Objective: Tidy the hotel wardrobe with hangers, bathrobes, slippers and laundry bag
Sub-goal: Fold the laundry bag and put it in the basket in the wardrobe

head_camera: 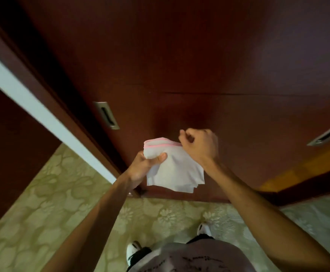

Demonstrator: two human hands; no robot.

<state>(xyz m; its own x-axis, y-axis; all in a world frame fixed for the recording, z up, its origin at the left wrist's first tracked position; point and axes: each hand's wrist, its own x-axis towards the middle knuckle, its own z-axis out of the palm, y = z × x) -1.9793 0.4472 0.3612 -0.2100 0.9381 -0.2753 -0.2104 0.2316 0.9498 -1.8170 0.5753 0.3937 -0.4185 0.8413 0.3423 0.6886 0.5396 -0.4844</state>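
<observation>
Nearest us, our shoes (132, 250) stand on the patterned carpet (42, 213). Above them we hold the folded white laundry bag (177, 169) in front of the closed wardrobe door (180, 65). Our left hand (142, 167) pinches its left edge, thumb pressed on the cloth. Our right hand (199, 146) is curled at the pink-trimmed top corner; whether it truly grips the trim we cannot tell. To fold it neatly, we judge we should keep the pink edge level, match the loose lower corners, and press each crease flat. Beyond, the recessed door handle (106, 115) waits, so the door seems not yet opened.
</observation>
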